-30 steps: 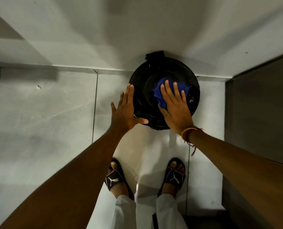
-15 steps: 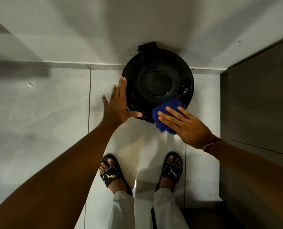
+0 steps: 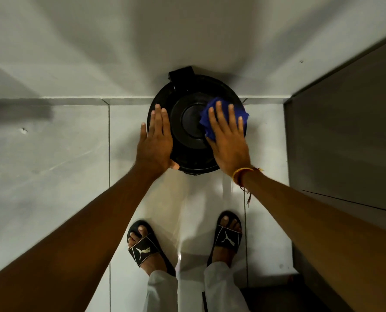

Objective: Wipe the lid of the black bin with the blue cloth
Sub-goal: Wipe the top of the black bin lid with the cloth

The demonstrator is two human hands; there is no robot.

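A round black bin stands on the floor against the white wall, and I look straight down on its lid (image 3: 187, 131), which has a raised round centre and a hinge at the back. My right hand (image 3: 228, 140) lies flat on the right side of the lid, pressing the crumpled blue cloth (image 3: 244, 113) against it; the cloth shows around my fingers. My left hand (image 3: 155, 143) rests flat on the lid's left rim, fingers together and thumb along the front edge, holding nothing.
Grey floor tiles (image 3: 52, 165) spread to the left and toward me. A dark panel or door (image 3: 349, 143) rises close on the right of the bin. My feet in black slides (image 3: 142, 246) stand just in front of the bin.
My right hand has swept the cloth from the lid's front edge up onto its right side. My left hand has slid a little further onto the left rim.
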